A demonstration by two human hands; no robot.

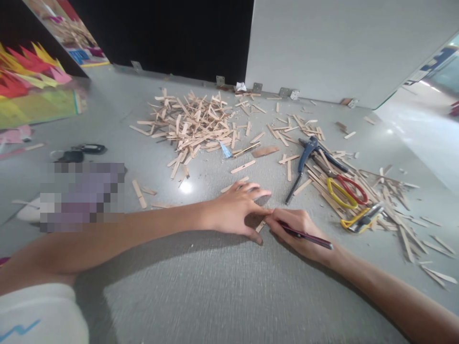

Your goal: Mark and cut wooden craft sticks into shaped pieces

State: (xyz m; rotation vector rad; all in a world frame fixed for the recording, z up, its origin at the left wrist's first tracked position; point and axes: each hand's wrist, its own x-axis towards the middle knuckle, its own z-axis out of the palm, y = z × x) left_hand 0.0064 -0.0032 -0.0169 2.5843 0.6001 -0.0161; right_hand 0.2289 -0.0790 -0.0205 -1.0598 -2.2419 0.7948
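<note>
My right hand (296, 228) is closed around a dark red pen (310, 237), its lower end hidden by the fingers. Under and between my hands lies a small wooden craft stick (261, 225), mostly covered. My left hand (242, 205) rests over that stick with its fingers spread, the index fingertip close against the right hand's fingers. Just beyond the left hand another craft stick (243, 166) lies flat on the grey table (201, 296).
A heap of craft sticks (201, 119) lies at the back. On the right, among loose sticks, are a blue hand tool (307, 155), red-and-yellow-handled scissors (342, 192) and a yellow cutter (362, 219). Keys (89, 149) and a blurred purple object (93, 193) sit left.
</note>
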